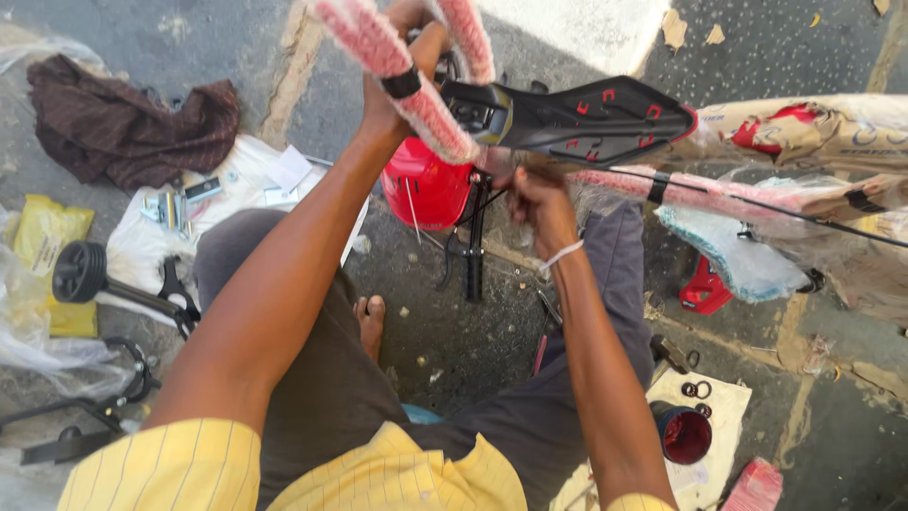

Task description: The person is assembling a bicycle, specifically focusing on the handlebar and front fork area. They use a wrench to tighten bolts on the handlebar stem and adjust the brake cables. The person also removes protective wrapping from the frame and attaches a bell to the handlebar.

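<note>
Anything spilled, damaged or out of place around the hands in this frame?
Nothing looks damaged. The left hand grips a foam-wrapped frame tube; the right hand works under the black saddle. Washers lie loose on a white sheet, and a brown cloth lies crumpled on the ground.

We look down on a cracked grey pavement (170,38), a brown cloth (123,118) crumpled at upper left, a yellow bag (43,232) beside clear plastic sheeting (28,331), a small black wheel (80,272), white paper (719,402) holding a red round part (683,435) and black rings (696,389)
</note>
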